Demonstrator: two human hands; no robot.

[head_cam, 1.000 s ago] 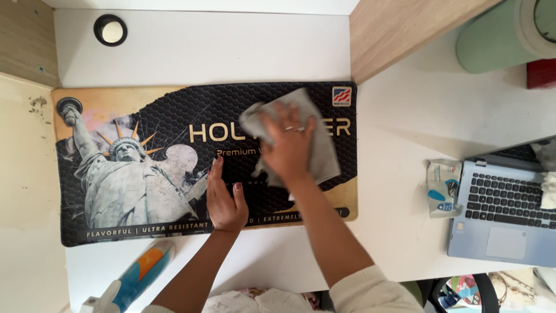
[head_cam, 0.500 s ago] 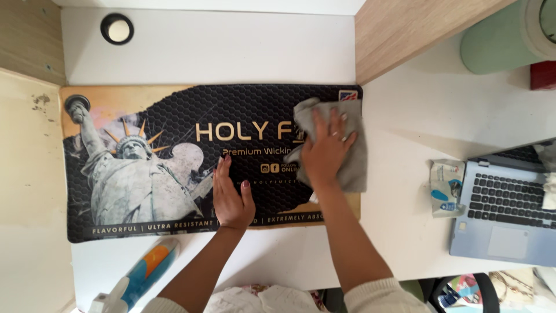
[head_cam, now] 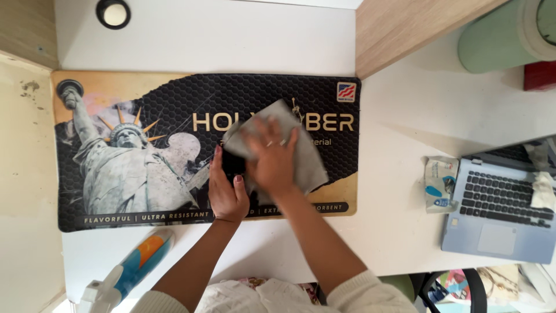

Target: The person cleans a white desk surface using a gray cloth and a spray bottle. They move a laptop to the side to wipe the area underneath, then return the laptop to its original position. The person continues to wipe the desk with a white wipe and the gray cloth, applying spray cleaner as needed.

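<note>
I see a pale blue open laptop (head_cam: 498,214) right, a crumpled wipes packet (head_cam: 437,184) beside it, a blue-orange spray bottle (head_cam: 130,269) lower left

Bright, even daylight; soft shadows, slight motion blur.
</note>
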